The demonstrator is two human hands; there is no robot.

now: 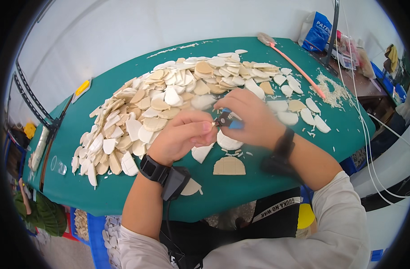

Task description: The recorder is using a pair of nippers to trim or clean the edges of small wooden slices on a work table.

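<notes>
Around the blue-handled nippers my right hand is closed, their dark jaws pointing left. My left hand pinches a small pale piece right at the jaws; the fingers hide most of it. Just below the hands lie a white half-round piece and a white wedge-like piece. Nearer to me is a beige half-round piece with grooved lines. Another pale piece with a thin stub shows beside my left wrist, partly covered by the dark wrist device.
A large heap of cream and white half-round pieces covers the middle of the green table. Farther right are an orange-handled brush and a pile of pale offcuts. A clear cup lies at left; white cables hang at right.
</notes>
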